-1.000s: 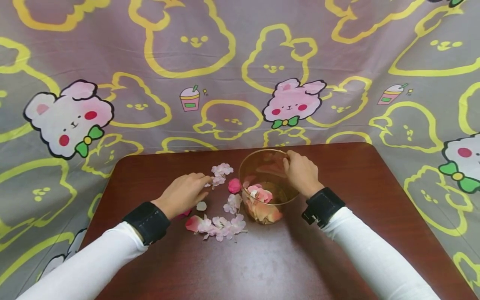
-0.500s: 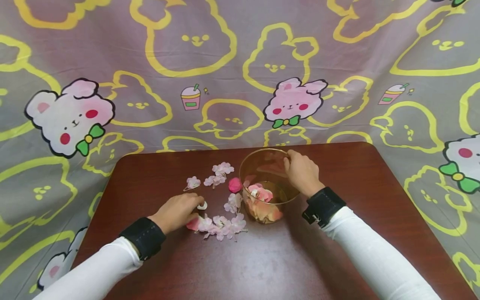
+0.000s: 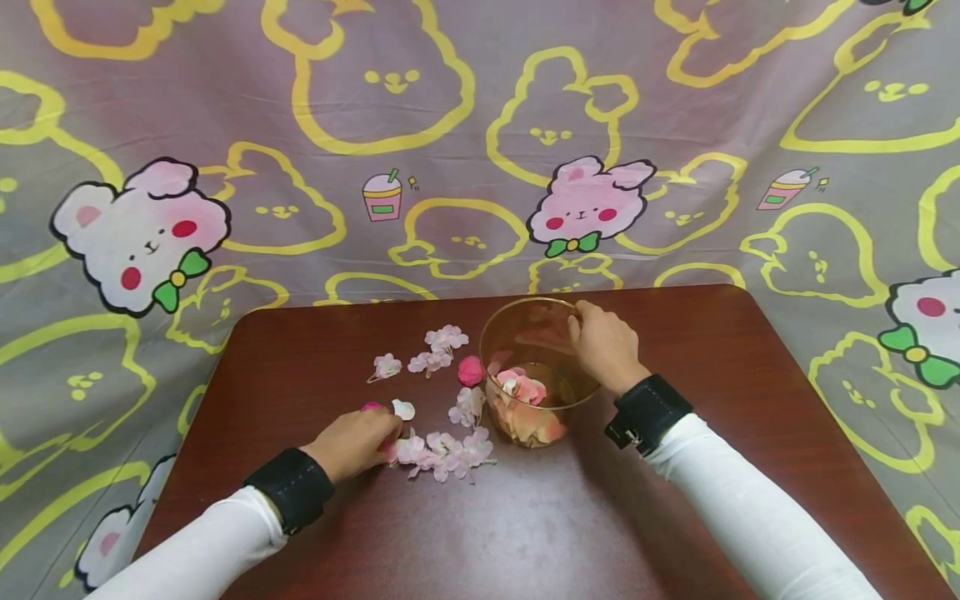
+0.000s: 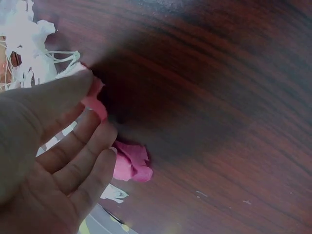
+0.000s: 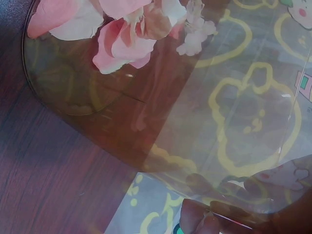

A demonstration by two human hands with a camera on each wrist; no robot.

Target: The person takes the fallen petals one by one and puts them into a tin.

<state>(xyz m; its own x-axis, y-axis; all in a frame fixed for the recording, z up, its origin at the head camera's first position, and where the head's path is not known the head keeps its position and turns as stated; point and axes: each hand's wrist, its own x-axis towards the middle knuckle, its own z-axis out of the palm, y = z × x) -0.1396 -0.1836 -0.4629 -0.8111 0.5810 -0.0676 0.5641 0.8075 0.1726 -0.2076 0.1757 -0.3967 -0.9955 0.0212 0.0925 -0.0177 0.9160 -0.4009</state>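
Brown table strewn with blossoms; left hand pinches a pink petal, right hand grips the glass bowl.

Evenly, softly lit from above in head view, sharp, slightly bowed at edges; dim and shadowed at left wrist; hazy, reflection-streaked through glass at right wrist.

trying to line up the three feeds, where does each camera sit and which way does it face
Head: above, looking forward and down at the table, glass bowl, petals; both hands and sleeves show.
Left wrist: low at the left hand, facing its fingers on a pink petal.
Right wrist: beside the bowl, looking through the glass; right hand fingertips on the rim.
Shared: head and right wrist both show the bowl.
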